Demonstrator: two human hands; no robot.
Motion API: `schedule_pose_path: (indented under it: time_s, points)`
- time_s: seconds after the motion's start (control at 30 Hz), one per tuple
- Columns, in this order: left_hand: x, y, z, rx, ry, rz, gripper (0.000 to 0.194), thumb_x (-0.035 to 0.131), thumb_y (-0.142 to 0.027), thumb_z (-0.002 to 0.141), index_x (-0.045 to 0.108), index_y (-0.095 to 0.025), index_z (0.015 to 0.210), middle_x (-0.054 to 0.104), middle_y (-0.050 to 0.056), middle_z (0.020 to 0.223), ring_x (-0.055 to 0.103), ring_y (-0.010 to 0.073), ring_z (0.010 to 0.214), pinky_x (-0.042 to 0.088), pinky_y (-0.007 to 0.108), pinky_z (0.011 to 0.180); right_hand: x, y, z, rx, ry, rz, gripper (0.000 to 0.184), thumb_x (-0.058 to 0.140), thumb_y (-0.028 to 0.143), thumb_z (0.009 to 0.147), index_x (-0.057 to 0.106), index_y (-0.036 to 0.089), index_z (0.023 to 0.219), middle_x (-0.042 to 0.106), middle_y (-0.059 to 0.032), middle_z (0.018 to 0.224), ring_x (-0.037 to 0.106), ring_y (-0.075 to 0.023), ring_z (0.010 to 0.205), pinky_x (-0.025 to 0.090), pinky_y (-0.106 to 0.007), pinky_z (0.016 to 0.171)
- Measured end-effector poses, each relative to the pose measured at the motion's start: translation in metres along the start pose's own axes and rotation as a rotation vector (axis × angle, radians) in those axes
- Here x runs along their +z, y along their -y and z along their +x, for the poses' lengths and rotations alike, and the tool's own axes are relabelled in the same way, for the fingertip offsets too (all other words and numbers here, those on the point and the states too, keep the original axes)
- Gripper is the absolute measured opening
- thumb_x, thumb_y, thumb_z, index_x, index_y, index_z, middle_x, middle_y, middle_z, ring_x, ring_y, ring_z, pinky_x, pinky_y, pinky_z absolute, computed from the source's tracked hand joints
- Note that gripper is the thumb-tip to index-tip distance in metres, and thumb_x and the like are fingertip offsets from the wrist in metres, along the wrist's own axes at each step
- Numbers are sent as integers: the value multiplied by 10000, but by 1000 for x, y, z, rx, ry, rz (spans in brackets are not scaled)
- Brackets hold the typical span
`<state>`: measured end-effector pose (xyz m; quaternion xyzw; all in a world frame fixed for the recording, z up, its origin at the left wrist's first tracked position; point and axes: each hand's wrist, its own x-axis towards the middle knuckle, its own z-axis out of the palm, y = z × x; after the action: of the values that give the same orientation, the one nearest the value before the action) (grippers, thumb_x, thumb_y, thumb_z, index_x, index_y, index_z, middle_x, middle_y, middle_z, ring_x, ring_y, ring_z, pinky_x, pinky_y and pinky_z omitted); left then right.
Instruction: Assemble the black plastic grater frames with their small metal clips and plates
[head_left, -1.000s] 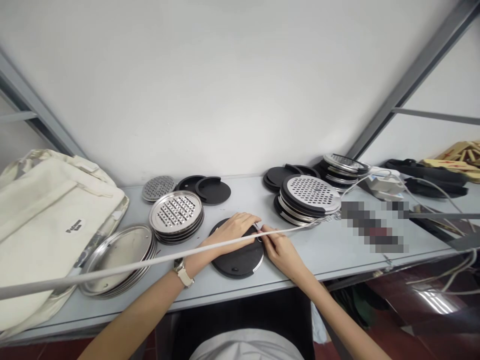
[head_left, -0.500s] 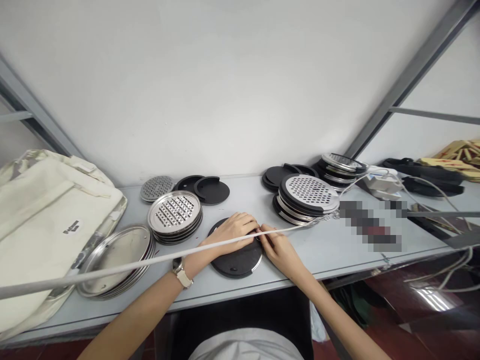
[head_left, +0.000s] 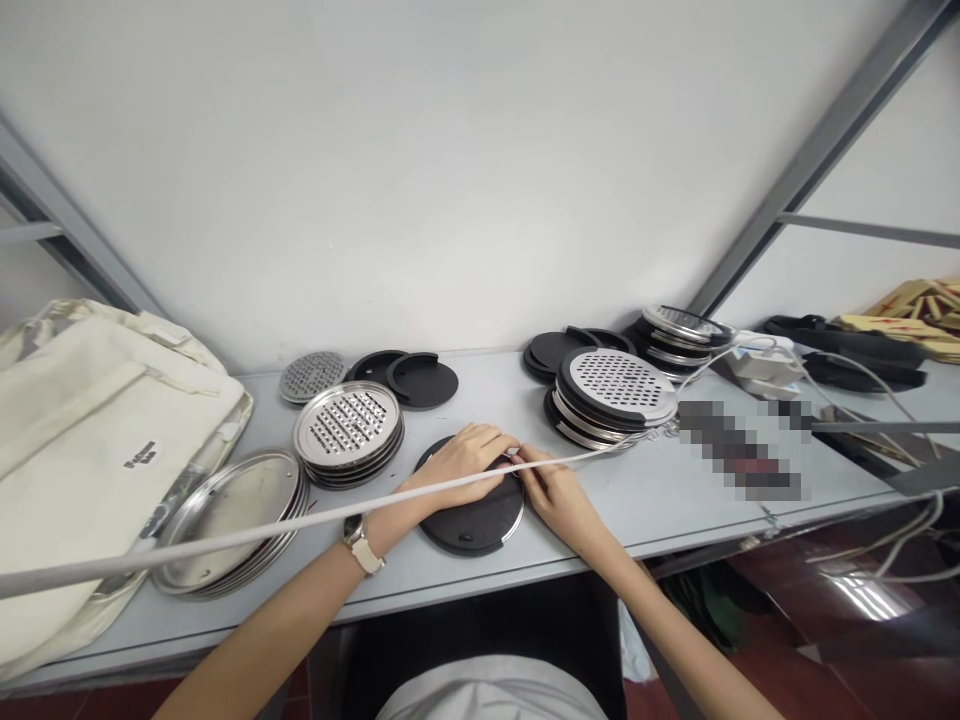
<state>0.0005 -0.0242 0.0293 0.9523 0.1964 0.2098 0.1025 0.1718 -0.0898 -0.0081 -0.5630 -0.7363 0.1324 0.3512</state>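
Observation:
A round grater [head_left: 465, 520] lies flat on the table in front of me with its black back up. A strip of silver rim shows at its lower right, and a small black peg sits near its front edge. My left hand [head_left: 471, 460] rests across the grater, its fingers close together and curled toward the far right edge. At that edge my right hand [head_left: 553, 492] pinches a small metal ring [head_left: 515, 463], partly hidden by the fingertips. The two hands' fingertips meet there.
Grater plates [head_left: 349, 425] and plain metal discs [head_left: 232, 520] are stacked at left, beside a cream bag [head_left: 82, 460]. Black covers [head_left: 424, 380] lie behind. Rimmed graters [head_left: 619, 385] are piled right, near a power strip [head_left: 765, 370]. A pale cord [head_left: 300, 520] crosses in front of my hands.
Both hands stay at the same edge of the grater, with only small finger movements. The metal ring, plainly seen a second ago, is now more covered by the fingertips.

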Motion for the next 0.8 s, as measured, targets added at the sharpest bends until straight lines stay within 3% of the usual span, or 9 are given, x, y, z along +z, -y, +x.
schedule_pose_path:
  time_s: [0.33, 0.8]
  points:
    - [6, 6, -2, -99, -18, -249, 332, 528, -153, 821, 485, -203, 1147, 565, 50, 1157, 518, 188, 1084, 421, 336, 960, 0, 2, -2, -24, 5, -126, 150, 363, 207, 921, 486, 202, 835, 583, -45, 749, 544, -202, 734, 391, -285, 662]
    - [8, 2, 1, -92, -24, -240, 260, 522, -164, 836, 499, -199, 1092, 582, 47, 1140, 546, 178, 1055, 433, 314, 945, 1, 1, -3, -65, -61, -215, 145, 385, 205, 909, 472, 206, 793, 569, -38, 716, 530, -205, 708, 394, -298, 675]
